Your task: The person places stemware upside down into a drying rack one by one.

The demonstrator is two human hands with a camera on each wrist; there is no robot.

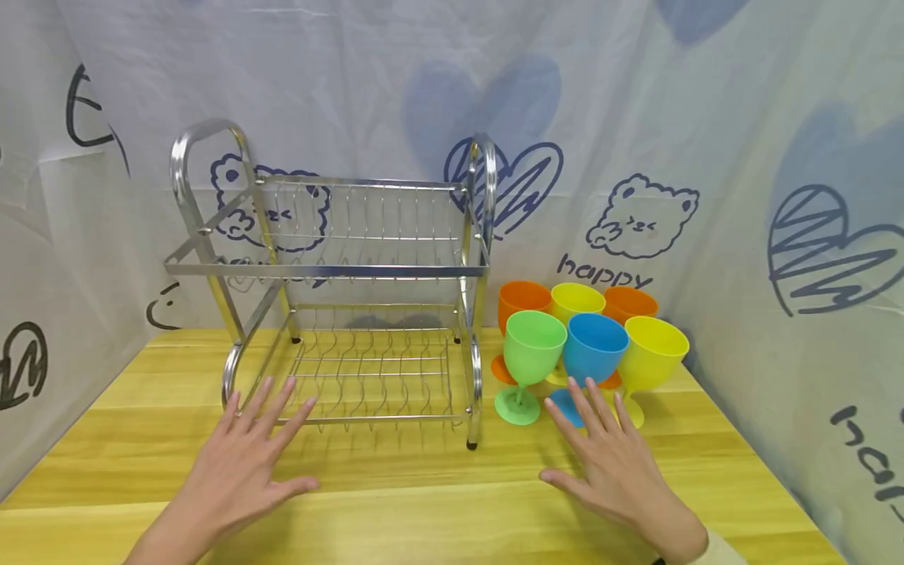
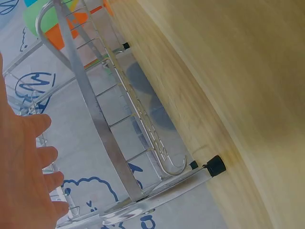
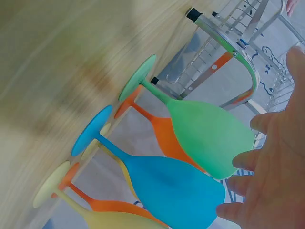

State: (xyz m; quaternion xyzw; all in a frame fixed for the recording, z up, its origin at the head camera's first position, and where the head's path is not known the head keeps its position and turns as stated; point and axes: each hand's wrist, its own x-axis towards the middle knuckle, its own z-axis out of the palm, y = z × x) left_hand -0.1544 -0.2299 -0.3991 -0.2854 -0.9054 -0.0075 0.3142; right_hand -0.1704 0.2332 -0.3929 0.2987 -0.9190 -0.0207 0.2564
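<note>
A two-tier chrome dish rack (image 1: 339, 271) stands empty at the back middle of the wooden table (image 1: 424, 502). Right of it several plastic goblets cluster upright: green (image 1: 531, 345), blue (image 1: 595, 345), yellow (image 1: 653, 353), with orange (image 1: 524, 300) ones and another yellow one behind. My left hand (image 1: 243, 463) hovers flat with spread fingers in front of the rack's lower left corner, holding nothing. My right hand (image 1: 610, 463) is spread too, its fingertips just short of the blue goblet's base. The right wrist view shows the green goblet (image 3: 209, 131) and blue goblet (image 3: 176, 188) close to the fingers (image 3: 271, 171).
A white cloth printed with bears and hearts (image 1: 636, 220) walls the table on the back and both sides. The rack's black foot (image 2: 215, 165) rests on the wood. Bare tabletop lies in front of both hands.
</note>
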